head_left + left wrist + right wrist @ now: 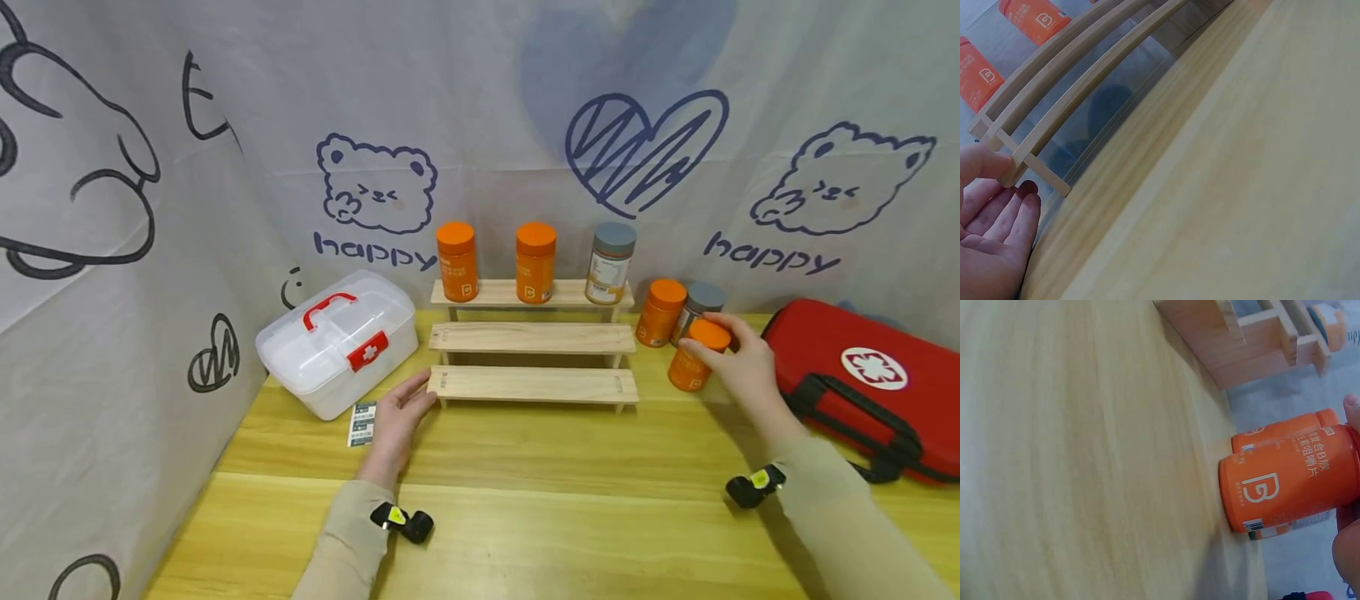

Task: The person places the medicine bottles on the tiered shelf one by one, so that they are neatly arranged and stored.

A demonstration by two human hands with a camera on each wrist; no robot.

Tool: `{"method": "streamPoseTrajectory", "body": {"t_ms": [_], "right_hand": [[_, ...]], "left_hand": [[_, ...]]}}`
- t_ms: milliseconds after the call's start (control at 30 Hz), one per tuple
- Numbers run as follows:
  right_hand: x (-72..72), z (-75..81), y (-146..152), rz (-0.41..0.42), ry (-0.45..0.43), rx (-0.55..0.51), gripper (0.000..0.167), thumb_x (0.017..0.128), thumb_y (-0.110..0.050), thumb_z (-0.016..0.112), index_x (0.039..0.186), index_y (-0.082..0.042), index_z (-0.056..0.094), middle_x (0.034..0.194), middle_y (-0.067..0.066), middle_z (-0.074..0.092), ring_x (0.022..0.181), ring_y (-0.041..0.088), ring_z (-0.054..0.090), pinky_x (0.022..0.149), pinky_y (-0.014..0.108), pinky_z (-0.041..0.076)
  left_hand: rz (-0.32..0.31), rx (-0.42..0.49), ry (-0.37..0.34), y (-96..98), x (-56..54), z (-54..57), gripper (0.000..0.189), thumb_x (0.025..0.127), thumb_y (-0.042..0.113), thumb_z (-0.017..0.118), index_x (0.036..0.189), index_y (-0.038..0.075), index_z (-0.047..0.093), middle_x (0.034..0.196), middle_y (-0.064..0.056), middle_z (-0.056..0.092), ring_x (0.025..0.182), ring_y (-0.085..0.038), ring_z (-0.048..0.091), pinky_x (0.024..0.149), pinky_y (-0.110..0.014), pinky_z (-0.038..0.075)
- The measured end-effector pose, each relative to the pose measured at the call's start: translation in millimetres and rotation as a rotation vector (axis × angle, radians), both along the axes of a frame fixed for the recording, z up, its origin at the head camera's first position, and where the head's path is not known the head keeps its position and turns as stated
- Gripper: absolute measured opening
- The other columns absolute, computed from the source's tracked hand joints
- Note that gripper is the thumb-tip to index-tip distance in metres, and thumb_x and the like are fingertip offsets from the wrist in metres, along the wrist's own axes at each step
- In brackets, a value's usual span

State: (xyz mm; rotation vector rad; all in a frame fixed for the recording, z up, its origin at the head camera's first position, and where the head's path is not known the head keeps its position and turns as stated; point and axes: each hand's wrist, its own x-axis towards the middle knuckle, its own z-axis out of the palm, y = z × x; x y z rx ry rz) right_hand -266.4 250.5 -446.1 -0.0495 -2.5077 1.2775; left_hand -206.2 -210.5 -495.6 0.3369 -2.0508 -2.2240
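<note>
White cloth (487,100) printed with bears, hearts and "happy" hangs beyond a pale wooden desk (525,500). Only the head view takes in the translucent box (330,354) with its red handle at the left, the printed card (362,423) beside the left hand (397,417), and the whole red bag (930,392) at the right. Close up, the left wrist view shows that hand's thumb at the left end of the near tier of a wooden rack (532,383), the other fingers loosely extended; whether they pinch the wood I cannot tell. The right wrist view alone makes plain the characters and barcode on the held bottle (688,371), an orange cylinder with an orange lid and white logo. It is right of the rack, pinched at the lid by the right hand (746,358), whose fingers part only as wide as that lid. Six bottles are in sight: two orange bottles (536,262) and one grey-lidded bottle (610,267) on the top of three tiers, one orange and one grey-lidded standing right of the rack, and the held one.
</note>
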Motion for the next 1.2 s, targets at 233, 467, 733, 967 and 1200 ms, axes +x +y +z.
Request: {"method": "streamPoseTrajectory", "body": {"t_ms": [233,467,733,967,1200], "right_hand": [[12.3,14.0,-5.0,0.003,0.0,-0.003,0.064,0.081,-0.042,0.075,0.132,-0.01,0.055,0.131,0.014,0.054,0.112,0.028,0.05,0.093,0.027,0.044],[19.0,37.6,-20.3,0.008,0.062,0.007,0.061,0.079,-0.042,0.076,0.13,-0.013,0.058,0.129,0.01,0.056,0.11,0.023,0.051,0.09,0.022,0.043],[26.4,64.6,-54.3,0.144,0.252,-0.031,0.052,0.079,-0.018,0.079,0.126,-0.007,0.061,0.124,0.013,0.059,0.1,0.003,0.052,0.083,0.01,0.041],[28.9,79.7,-89.5,0.277,0.291,-0.076,0.05,0.077,-0.013,0.081,0.123,-0.009,0.063,0.118,0.008,0.062,0.094,0.004,0.053,0.08,0.013,0.045],[20.6,88.7,-127.7,0.385,0.232,-0.099,0.05,0.079,-0.022,0.079,0.125,-0.014,0.062,0.122,0.003,0.061,0.105,0.015,0.055,0.088,0.02,0.046]], "left_hand": [[-0.012,0.017,0.017,1.0,2.2,2.5,0.042,0.088,0.002,0.065,0.129,0.001,0.057,0.134,-0.017,0.054,0.119,-0.025,0.054,0.09,-0.021,0.049],[0.006,0.007,0.014,-0.6,0.3,-2.0,0.041,0.088,0.003,0.066,0.128,0.004,0.059,0.132,-0.013,0.056,0.117,-0.023,0.055,0.092,-0.023,0.048],[0.0,0.015,0.014,0.6,1.3,0.2,0.041,0.088,0.003,0.065,0.129,0.003,0.058,0.133,-0.015,0.055,0.119,-0.024,0.054,0.091,-0.022,0.048],[-0.01,0.024,0.017,0.5,1.6,2.2,0.042,0.089,0.004,0.065,0.13,0.003,0.058,0.134,-0.016,0.054,0.12,-0.025,0.053,0.09,-0.02,0.048],[0.004,0.015,0.015,0.5,0.7,-0.2,0.042,0.087,0.002,0.065,0.128,0.002,0.058,0.132,-0.016,0.055,0.118,-0.024,0.054,0.091,-0.023,0.048]]}}
